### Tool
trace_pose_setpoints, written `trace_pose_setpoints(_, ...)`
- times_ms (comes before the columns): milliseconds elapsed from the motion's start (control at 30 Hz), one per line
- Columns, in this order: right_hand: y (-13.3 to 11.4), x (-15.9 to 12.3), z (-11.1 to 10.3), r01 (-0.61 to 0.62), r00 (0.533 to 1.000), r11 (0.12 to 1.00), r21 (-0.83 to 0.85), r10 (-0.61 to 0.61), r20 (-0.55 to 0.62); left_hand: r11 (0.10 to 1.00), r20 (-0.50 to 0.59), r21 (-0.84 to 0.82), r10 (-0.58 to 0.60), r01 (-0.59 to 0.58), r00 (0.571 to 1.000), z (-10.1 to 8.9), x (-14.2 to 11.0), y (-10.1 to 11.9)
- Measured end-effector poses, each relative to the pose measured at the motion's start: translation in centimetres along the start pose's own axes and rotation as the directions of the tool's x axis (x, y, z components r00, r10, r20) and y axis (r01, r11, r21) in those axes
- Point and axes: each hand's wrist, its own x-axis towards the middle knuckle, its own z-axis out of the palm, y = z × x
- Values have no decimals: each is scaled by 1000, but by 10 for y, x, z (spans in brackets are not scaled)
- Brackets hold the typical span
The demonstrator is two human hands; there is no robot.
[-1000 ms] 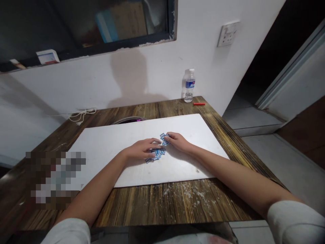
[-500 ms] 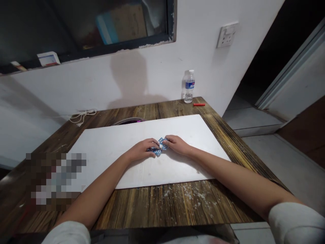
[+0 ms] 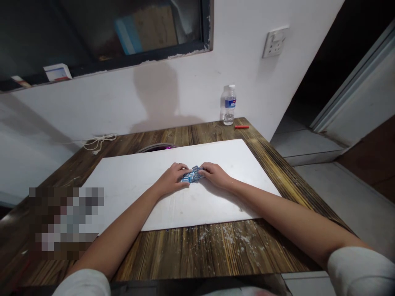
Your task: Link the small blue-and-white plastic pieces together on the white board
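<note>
Blue-and-white pieces (image 3: pixel 191 177) packed tight!

They're crowded into one small heap near the middle of the white board (image 3: pixel 222 207), overlapping at mixed angles, little oblongs by the look, one poking out toward the board's far edge! Too small and jumbled to count!

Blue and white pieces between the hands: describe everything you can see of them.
The blue and white pieces look small, flat and mostly rectangular, with blue edges around paler middles. They overlap at mixed angles in one compact heap on the white board. The left hand curves around the heap's left side; the right hand's fingers are at its right. Material and count cannot be told.
</note>
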Motion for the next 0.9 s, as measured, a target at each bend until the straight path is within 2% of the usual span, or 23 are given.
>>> trace_pose_setpoints(167,5,0,-3,11,982,995,103,9,-190,998,-5,-24,-52,52,999,5,1,2)
trace_pose_setpoints(267,6,0,-5,41,977,994,102,-18,-215,995,-10,-51,-91,91,996,8,2,5)
trace_pose_setpoints(367,6,-1,-4,113,973,992,59,-99,-209,988,-22,-68,-142,140,990,9,3,6)
trace_pose_setpoints(467,2,0,-2,204,967,978,-46,-209,-144,982,-13,-107,-157,155,987,8,3,5)
trace_pose_setpoints(567,-4,-1,-2,305,952,946,-110,-303,39,956,-8,-237,-179,172,984,5,2,1)
trace_pose_setpoints(633,-7,-2,-2,336,939,936,-102,-325,109,919,0,-353,-185,173,983,2,0,-2)
trace_pose_setpoints(733,-7,-3,-5,250,968,964,-94,-250,11,898,-19,-412,-178,155,984,-3,-2,-7)
trace_pose_setpoints(800,-5,-3,-8,169,981,978,-120,-178,-71,927,-89,-335,-212,171,973,-5,-3,-9)
trace_pose_setpoints(867,-3,-4,-11,136,986,977,-166,-150,-76,958,-120,-208,-225,197,967,-6,-4,-9)
trace_pose_setpoints(900,-1,-4,-12,145,986,973,-178,-157,-53,970,-102,-148,-209,193,972,-6,-5,-9)
